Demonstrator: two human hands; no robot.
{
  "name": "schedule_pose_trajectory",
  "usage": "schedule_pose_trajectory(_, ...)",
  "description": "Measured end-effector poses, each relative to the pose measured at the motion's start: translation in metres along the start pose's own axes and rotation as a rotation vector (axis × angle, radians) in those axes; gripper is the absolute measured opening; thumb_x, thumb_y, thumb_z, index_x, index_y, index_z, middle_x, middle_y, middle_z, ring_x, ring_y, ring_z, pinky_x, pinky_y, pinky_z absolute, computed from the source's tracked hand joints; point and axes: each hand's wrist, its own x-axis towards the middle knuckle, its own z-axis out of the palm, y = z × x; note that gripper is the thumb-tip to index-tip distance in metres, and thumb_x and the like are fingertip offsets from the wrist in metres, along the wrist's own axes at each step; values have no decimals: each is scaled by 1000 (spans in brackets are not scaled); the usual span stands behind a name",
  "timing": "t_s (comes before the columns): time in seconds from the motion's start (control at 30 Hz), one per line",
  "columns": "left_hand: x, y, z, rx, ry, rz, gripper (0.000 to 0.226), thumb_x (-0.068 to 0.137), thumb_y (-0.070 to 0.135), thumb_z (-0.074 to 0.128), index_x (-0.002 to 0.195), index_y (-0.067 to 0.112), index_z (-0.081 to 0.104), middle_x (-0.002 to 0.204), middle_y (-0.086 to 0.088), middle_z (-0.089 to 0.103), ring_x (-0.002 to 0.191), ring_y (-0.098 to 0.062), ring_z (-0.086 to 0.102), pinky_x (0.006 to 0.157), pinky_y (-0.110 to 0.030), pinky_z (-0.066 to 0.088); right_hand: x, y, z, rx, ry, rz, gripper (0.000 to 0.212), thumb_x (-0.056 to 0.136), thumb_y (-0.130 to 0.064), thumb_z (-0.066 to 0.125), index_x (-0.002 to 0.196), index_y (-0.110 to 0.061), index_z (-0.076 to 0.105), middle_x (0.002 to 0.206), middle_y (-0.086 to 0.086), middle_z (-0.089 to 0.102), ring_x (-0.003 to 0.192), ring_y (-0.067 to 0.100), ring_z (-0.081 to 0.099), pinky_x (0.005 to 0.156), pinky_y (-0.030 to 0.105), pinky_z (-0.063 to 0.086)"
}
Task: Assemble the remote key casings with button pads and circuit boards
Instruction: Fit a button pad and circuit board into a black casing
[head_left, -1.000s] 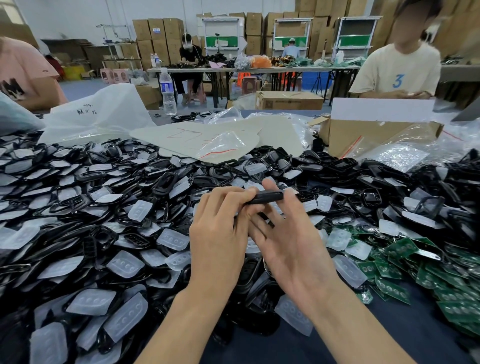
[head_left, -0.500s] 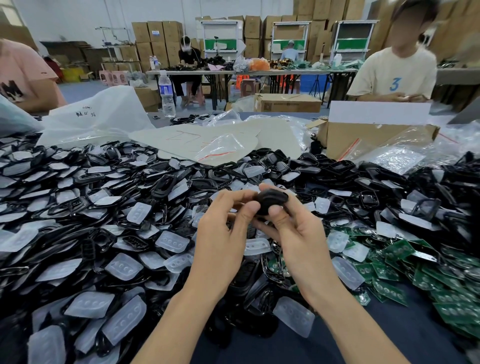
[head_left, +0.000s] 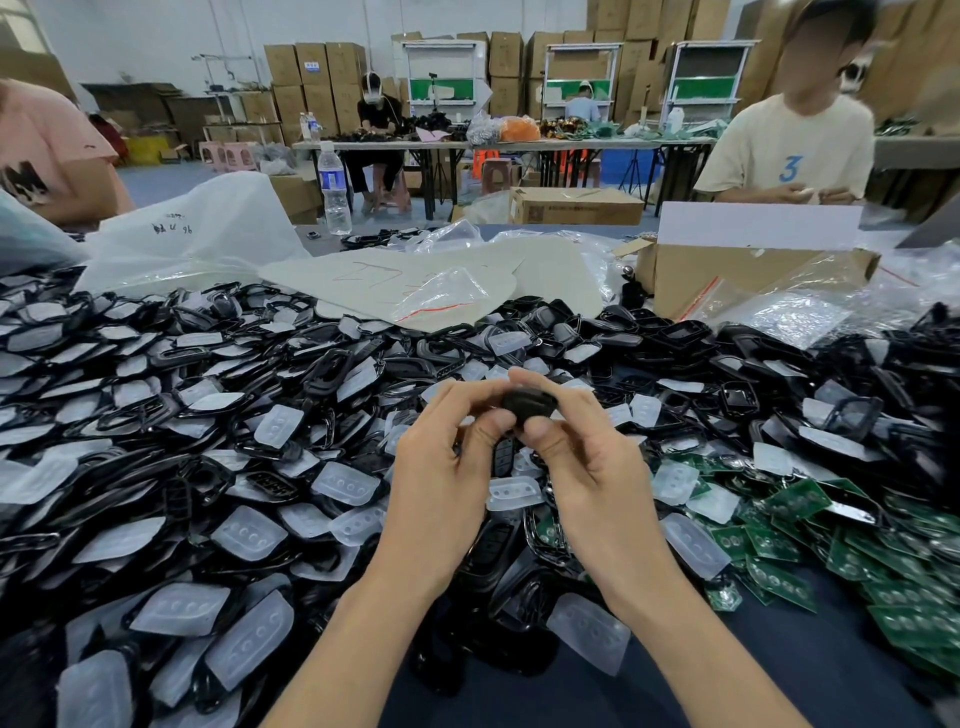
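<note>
A black remote key casing (head_left: 529, 404) is held above the table between both hands. My left hand (head_left: 447, 462) pinches its left end with thumb and curled fingers. My right hand (head_left: 587, 462) grips its right side, thumb underneath. My fingers hide most of the casing. Below the hands lie several translucent button pads (head_left: 511, 492) and black casing halves (head_left: 332, 371) in a wide heap. Green circuit boards (head_left: 795, 501) are piled to the right.
An open cardboard box (head_left: 727, 275) and clear plastic bags (head_left: 789, 312) sit at the back right. A white bag (head_left: 197, 234) and a water bottle (head_left: 334, 189) stand at the back left. A person in a cream shirt (head_left: 789, 150) sits opposite.
The casing has turned from lying edge-on and flat to showing its rounded end. Both hands have closed in around it and stayed in the same place above the heap.
</note>
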Motion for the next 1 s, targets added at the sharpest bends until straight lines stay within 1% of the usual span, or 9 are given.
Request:
schedule_pose_trajectory(0.07,-1,1,0,-51,-29,-55,22,105,19,52,112,32,68,102,8,73,95,-16,69,84,-35,56,1,0,-1,16,-6,28,34,100,-36,56,133,-39,62,121,-11,61,111,13,65,95,21,50)
schedule_pose_trajectory(0.13,0,4,-1,-127,-64,-92,23,106,22,48,113,26,70,100,7,75,95,-13,70,82,-27,55,1,-1,-2,5,-8,42,41,95,-45,59,135,-38,61,121,-12,60,103,12,67,89,20,51)
schedule_pose_trajectory(0.2,2,5,-2,-218,-113,-146,26,107,21,46,112,19,71,101,3,76,97,-12,71,83,-21,54,1,-3,-2,-3,-7,52,41,92,-50,61,132,-41,61,121,-14,60,100,12,67,87,23,54)
schedule_pose_trajectory(0.3,2,4,-1,-329,-187,-227,30,107,22,44,112,14,72,106,-6,76,103,-22,72,87,-27,56,0,-5,-1,48,2,75,33,85,-55,65,118,-56,59,119,-13,65,97,12,68,83,21,54)
schedule_pose_trajectory(0.4,2,1,1,-404,-212,-258,31,107,24,44,112,14,73,108,-9,76,105,-24,72,87,-26,56,1,-5,-2,71,13,117,34,79,-58,67,113,-57,61,114,-7,68,92,13,68,78,18,53)
schedule_pose_trajectory(0.53,3,-1,1,-453,-229,-278,31,103,31,46,111,19,74,112,-9,75,109,-25,70,91,-28,55,2,-3,-1,89,21,137,38,75,-60,68,112,-56,61,110,-3,69,89,11,68,75,17,52)
schedule_pose_trajectory(0.73,3,-2,3,-484,-226,-298,30,103,28,47,105,26,77,109,-7,76,108,-24,71,87,-23,55,3,2,0,92,41,133,36,80,-61,74,112,-52,60,112,-23,67,79,1,63,74,18,53)
schedule_pose_trajectory(0.9,2,-5,2,-474,-266,-288,30,104,33,47,113,22,74,113,-10,75,111,-28,70,92,-31,56,3,7,-1,124,11,153,45,82,-66,68,120,-46,60,114,-16,70,94,11,70,85,35,61)
schedule_pose_trajectory(1.0,1,-2,-1,-432,-240,-283,30,103,36,51,112,19,73,107,-10,75,103,-26,72,85,-30,57,1,8,0,137,-5,133,32,99,-47,58,127,-33,62,112,-11,73,95,11,73,79,22,58)
